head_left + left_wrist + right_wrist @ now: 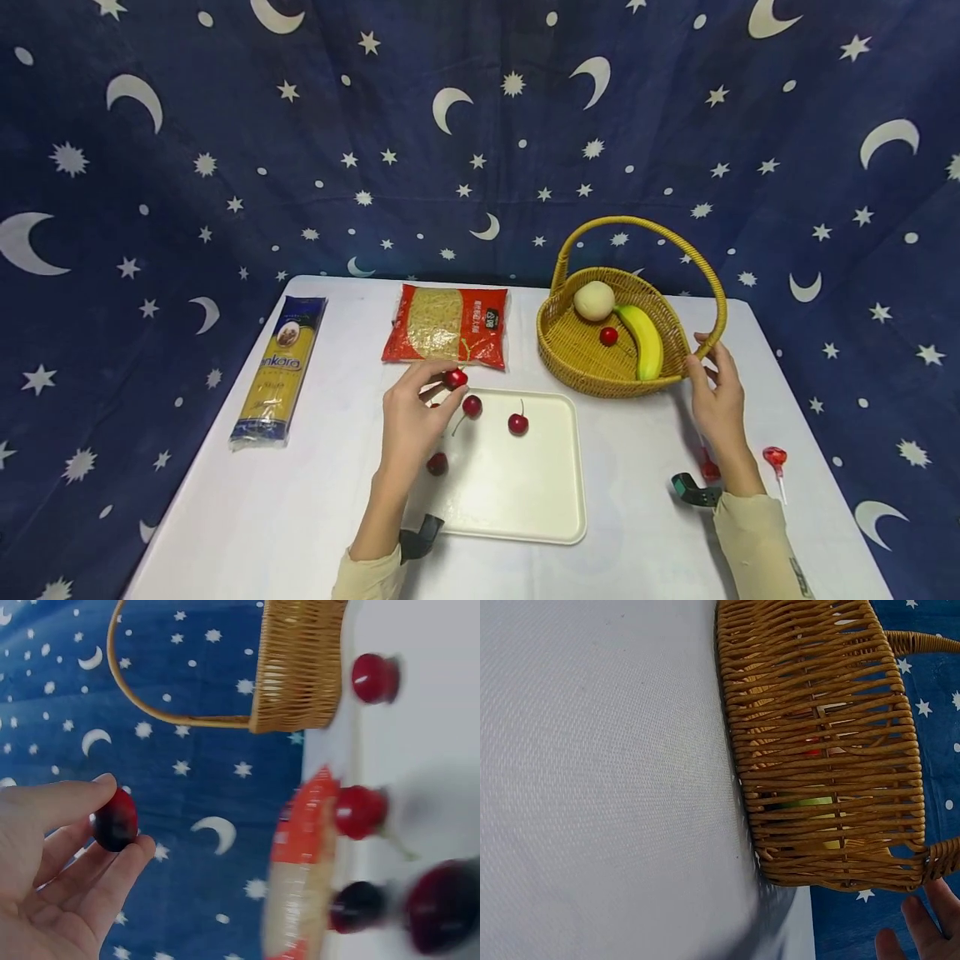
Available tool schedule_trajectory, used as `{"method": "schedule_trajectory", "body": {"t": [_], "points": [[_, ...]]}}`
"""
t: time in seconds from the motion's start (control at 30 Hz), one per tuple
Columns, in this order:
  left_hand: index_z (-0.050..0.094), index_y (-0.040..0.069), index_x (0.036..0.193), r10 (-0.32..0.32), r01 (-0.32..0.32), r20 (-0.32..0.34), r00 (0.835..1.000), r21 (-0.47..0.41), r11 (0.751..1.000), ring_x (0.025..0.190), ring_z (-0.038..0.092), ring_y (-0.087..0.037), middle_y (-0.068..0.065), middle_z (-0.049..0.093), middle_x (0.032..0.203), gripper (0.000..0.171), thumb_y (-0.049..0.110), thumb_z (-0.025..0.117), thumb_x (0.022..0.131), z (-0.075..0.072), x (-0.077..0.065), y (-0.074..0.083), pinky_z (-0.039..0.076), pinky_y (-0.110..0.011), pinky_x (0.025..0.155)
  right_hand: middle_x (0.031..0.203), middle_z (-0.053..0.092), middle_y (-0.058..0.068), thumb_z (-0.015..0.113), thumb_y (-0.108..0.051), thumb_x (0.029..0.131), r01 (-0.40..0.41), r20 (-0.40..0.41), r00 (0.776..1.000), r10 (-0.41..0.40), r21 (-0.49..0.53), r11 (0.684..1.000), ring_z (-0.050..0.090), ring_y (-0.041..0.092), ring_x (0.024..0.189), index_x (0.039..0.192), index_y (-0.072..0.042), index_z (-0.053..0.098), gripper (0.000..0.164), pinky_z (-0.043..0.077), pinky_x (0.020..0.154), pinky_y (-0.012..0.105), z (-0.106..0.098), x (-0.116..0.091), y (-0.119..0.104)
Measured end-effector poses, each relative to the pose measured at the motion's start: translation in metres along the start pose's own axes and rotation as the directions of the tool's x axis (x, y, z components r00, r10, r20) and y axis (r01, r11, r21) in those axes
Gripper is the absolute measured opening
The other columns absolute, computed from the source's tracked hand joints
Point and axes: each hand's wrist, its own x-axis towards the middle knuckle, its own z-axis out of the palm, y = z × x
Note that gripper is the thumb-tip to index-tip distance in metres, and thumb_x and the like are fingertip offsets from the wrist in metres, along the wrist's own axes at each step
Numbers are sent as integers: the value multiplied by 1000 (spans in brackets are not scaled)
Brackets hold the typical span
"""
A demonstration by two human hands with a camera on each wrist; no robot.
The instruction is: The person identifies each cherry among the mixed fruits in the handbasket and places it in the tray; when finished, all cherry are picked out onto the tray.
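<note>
My left hand (416,412) pinches a dark red cherry (115,819) between thumb and fingertips, raised above the far left part of a cream tray (525,500). Several cherries lie on that tray, among them one with a stem (517,423) at the right; another is partly hidden behind my left hand. At the right, my right hand (718,400) holds the wicker basket (573,375) where its handle meets the rim. Inside the basket are a banana (647,342), a pale round object (594,301) and one cherry (608,336).
A red pasta packet (450,325) lies behind the tray. A blue and yellow spaghetti packet (277,371) lies at the left of the table. Two red lollipops are near my right forearm, one (776,457) to its right, the other (708,467) to its left.
</note>
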Motion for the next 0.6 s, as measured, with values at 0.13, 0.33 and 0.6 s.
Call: {"method": "schedule_trajectory", "body": {"t": [0.13, 0.33, 0.6], "points": [[79, 7, 112, -51, 51, 3, 999, 3, 999, 97, 79, -25, -9, 78, 110, 33, 0, 90, 81, 5, -21, -13, 66, -34, 85, 162, 50, 6, 48, -28, 114, 3, -14, 1000, -3, 5, 1000, 44, 20, 153, 156, -17, 48, 43, 38, 113, 24, 0, 0, 0], [78, 4, 102, -44, 38, 55, 998, 113, 993, 91, 80, -23, -10, 78, 101, 29, -3, 91, 78, 20, -42, -25, 66, -28, 83, 162, 51, 6, 48, -28, 114, 16, -18, 1000, -16, 4, 1000, 45, 18, 152, 156, -17, 48, 44, 39, 111, 23, -1, 1, 0], [78, 11, 96, -123, 37, 214, 969, 369, 929, 82, 72, -15, -5, 78, 98, 22, 5, 91, 79, 31, -56, -29, 60, -29, 72, 162, 50, 5, 48, -29, 114, 6, -14, 1000, -6, 4, 1000, 44, 19, 153, 156, -17, 48, 43, 38, 111, 24, 1, 0, 1]]}}
